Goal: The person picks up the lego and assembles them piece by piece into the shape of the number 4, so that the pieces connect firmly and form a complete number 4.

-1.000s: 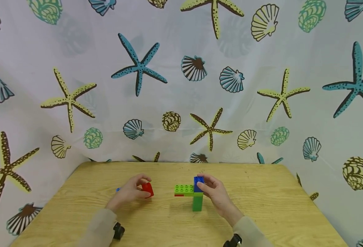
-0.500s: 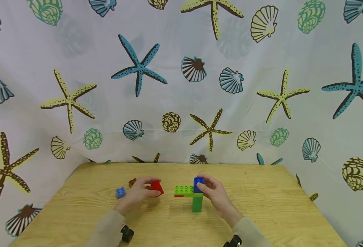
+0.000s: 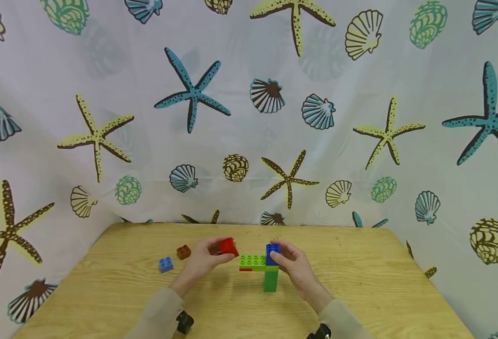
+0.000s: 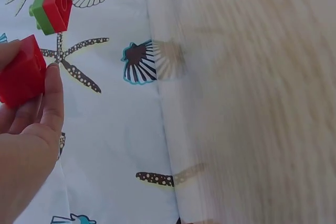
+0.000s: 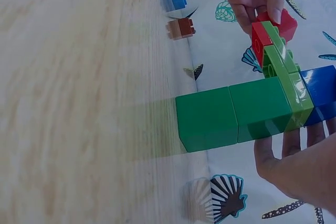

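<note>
Bench: wooden.
Left grip: pinches red plastic brick.
Right grip: holds blue plastic brick.
Lime-green studded beam: right of left grip, long axis sideways.

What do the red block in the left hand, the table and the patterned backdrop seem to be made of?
Red block: likely hard plastic, smooth; the colour is even and the edges crisp.
Table: wood or a wood-look laminate, low sheen; streaky grain shows.
Backdrop: probably fabric, matte, since it has soft creases; thin plastic sheeting remains possible.
</note>
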The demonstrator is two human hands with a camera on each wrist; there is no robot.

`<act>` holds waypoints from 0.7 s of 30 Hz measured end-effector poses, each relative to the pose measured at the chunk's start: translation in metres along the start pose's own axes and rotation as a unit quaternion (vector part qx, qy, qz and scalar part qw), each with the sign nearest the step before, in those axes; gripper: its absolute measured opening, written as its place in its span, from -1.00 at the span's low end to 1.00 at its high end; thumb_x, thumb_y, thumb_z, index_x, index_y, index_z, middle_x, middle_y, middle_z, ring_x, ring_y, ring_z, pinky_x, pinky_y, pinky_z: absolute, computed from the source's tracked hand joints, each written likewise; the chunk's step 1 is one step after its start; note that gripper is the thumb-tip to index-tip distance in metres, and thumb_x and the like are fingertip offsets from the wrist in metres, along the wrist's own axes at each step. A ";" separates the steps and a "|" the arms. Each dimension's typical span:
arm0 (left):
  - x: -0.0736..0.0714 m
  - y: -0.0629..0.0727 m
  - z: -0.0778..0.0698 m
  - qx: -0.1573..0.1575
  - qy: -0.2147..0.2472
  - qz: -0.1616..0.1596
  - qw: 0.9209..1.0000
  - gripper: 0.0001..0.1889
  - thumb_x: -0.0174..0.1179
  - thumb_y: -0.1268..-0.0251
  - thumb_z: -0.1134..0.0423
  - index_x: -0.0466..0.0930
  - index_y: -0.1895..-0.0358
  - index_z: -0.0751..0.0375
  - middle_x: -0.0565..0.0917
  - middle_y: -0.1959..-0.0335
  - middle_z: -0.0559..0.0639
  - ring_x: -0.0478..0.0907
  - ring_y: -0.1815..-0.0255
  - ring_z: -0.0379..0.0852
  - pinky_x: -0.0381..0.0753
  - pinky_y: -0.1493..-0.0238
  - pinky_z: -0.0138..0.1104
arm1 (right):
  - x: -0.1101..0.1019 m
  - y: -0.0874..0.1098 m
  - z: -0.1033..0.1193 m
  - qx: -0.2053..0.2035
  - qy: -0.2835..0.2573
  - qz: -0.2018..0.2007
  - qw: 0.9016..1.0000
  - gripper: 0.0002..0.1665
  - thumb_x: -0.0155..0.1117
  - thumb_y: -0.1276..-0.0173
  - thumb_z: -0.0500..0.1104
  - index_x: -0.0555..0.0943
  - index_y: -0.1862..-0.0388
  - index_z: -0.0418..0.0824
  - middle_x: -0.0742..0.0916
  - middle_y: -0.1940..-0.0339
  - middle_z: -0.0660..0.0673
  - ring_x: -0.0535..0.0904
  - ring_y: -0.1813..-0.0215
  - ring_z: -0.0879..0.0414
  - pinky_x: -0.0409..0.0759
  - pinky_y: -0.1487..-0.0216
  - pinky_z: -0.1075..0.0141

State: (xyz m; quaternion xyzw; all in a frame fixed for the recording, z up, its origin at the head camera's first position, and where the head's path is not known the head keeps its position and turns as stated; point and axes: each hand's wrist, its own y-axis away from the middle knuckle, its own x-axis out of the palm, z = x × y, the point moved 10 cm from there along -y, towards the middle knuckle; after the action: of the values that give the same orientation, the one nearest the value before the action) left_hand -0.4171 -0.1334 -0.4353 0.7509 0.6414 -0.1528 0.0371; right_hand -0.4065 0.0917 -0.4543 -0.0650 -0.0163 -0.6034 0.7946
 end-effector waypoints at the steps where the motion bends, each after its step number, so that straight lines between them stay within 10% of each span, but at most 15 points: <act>1: 0.002 0.000 -0.002 0.004 0.000 0.001 1.000 -0.48 0.39 -0.19 0.26 0.54 -0.25 0.17 0.67 -0.06 0.10 0.62 0.00 -0.02 0.64 0.00 -0.22 | 0.000 0.000 0.000 -0.002 0.001 0.002 1.000 -0.39 0.32 -0.37 -0.02 0.47 -0.35 -0.19 0.59 -0.24 -0.16 0.57 -0.14 0.12 0.53 -0.24 0.16; 21: 0.045 -0.001 -0.011 0.055 0.029 0.093 0.994 -0.47 0.33 -0.27 0.11 0.47 -0.31 0.01 0.61 -0.16 0.12 0.59 -0.16 0.11 0.64 -0.06 -0.14 | -0.001 -0.003 -0.002 0.001 0.007 -0.006 1.000 -0.41 0.32 -0.36 0.01 0.51 -0.31 -0.17 0.60 -0.24 -0.18 0.58 -0.12 0.11 0.52 -0.26 0.12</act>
State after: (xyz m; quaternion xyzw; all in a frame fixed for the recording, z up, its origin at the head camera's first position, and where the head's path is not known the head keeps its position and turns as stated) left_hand -0.4102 -0.0879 -0.4368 0.8123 0.5602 -0.1621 -0.0092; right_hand -0.4098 0.0915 -0.4566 -0.0601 -0.0117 -0.6086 0.7911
